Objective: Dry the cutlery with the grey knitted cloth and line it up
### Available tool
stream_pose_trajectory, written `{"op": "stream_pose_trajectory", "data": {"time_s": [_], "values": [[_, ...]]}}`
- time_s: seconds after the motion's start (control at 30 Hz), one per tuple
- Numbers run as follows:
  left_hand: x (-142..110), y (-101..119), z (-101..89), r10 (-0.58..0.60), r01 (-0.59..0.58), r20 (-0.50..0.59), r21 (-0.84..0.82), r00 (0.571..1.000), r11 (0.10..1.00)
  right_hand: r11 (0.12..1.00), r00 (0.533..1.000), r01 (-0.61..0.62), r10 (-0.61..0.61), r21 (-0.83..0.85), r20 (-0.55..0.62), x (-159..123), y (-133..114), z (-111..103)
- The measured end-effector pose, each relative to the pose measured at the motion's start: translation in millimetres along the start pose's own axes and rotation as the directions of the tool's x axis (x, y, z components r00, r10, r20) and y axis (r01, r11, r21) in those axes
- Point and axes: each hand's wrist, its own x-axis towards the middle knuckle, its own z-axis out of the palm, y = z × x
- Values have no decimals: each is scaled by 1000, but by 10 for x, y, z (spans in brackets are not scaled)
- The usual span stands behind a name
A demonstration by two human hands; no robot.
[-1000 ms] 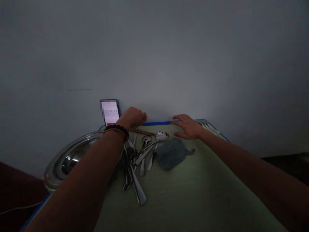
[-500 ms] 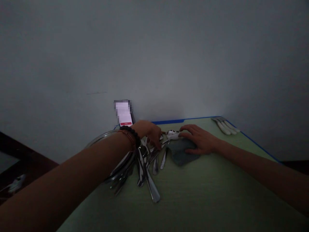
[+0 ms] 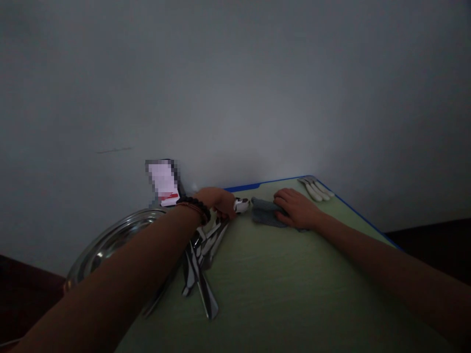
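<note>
My left hand, with dark bracelets at its wrist, is bent down over a loose pile of metal cutlery. Its fingers are curled, and what they grip is partly hidden. Right beside those fingers lies a white piece with dark markings, perhaps spoon bowls. My right hand is closed over the right part of a grey-blue cloth lying on the table. Handles of several pieces point toward me from under my left forearm.
A shiny steel bowl stands left, partly behind my left forearm. A lit phone leans against the wall at the back. Several pale-handled forks lie side by side near the far right corner of the green, blue-edged table.
The view has swung to the right. My right hand's fingers have curled in, and the cloth lies flatter and farther from me. My left hand has shifted a little rightward over the cutlery.
</note>
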Motion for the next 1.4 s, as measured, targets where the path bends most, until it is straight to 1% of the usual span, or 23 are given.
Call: {"op": "stream_pose_trajectory", "data": {"time_s": [0.07, 0.13, 0.23, 0.3, 0.37, 0.47, 0.57, 0.63, 0.7, 0.73, 0.77, 0.8, 0.83, 0.9, 0.93, 0.97, 1.07, 1.13, 1.2, 1.23, 1.27, 1.33, 1.4], "values": [[-23, -49, -11, -1, 1, -22, -18, 1000, 1000, 999, 1000, -32, 32, 7, 1, -1, -6, -2], [-63, -115, -23, 1, -3, -68, -40, 998, 999, 997, 998, -70, 70, 19, -5, -4, -8, 1], [-127, -208, -45, -1, -14, -188, -77, 982, 997, 989, 989, -142, 143, 45, -27, -15, -9, 15], [-160, -229, -53, -9, -24, -295, -109, 956, 994, 978, 978, -198, 202, 71, -50, -28, -11, 27], [-190, -190, -42, -23, -43, -415, -150, 910, 988, 959, 959, -263, 272, 105, -82, -48, -19, 37], [-257, -16, 37, -59, -101, -590, -234, 805, 967, 917, 913, -360, 384, 173, -135, -91, -42, 46], [-359, 227, 213, -114, -196, -721, -332, 683, 923, 879, 876, -406, 452, 250, -167, -128, -77, 41], [-419, 367, 372, -137, -280, -768, -385, 625, 879, 862, 856, -416, 479, 290, -196, -129, -101, 23], [-441, 453, 542, -147, -363, -777, -440, 612, 821, 853, 829, -420, 499, 310, -251, -108, -127, -7], [-433, 472, 624, -151, -394, -773, -468, 616, 791, 858, 823, -410, 494, 308, -280, -92, -143, -24], [-411, 477, 699, -163, -418, -768, -498, 620, 759, 870, 828, -393, 476, 297, -296, -74, -164, -40], [-378, 471, 765, -177, -437, -763, -525, 622, 731, 887, 849, -368, 443, 280, -288, -54, -188, -51], [-337, 457, 822, -188, -455, -758, -550, 625, 700, 904, 881, -336, 400, 264, -251, -35, -215, -56], [-244, 420, 906, -204, -492, -752, -585, 627, 644, 922, 939, -291, 327, 256, -109, 5, -267, -37], [-199, 402, 934, -209, -511, -751, -598, 626, 618, 916, 947, -297, 319, 271, -42, 25, -286, -14], [-160, 387, 956, -211, -529, -752, -607, 625, 594, 894, 941, -322, 339, 312, 1, 46, -295, 15], [-90, 364, 998, -194, -573, -752, -619, 630, 538, 760, 879, -423, 477, 493, 19, 105, -266, 108], [-78, 362, 1018, -163, -597, -750, -620, 641, 509, 673, 838, -449, 545, 588, 15, 130, -217, 143], [-80, 365, 1031, -136, -613, -743, -628, 655, 479, 608, 799, -466, 601, 643, 10, 134, -169, 150], [-84, 368, 1035, -130, -616, -738, -634, 662, 467, 562, 766, -476, 642, 676, 6, 131, -149, 148], [-90, 371, 1036, -127, -615, -732, -642, 669, 458, 506, 723, -486, 690, 712, 3, 128, -135, 147], [-103, 380, 1030, -133, -603, -718, -657, 683, 452, 377, 616, -485, 787, 789, 3, 136, -126, 157], [-116, 390, 1020, -143, -590, -708, -668, 691, 454, 242, 519, -439, 854, 865, 25, 184, -149, 195]]}}
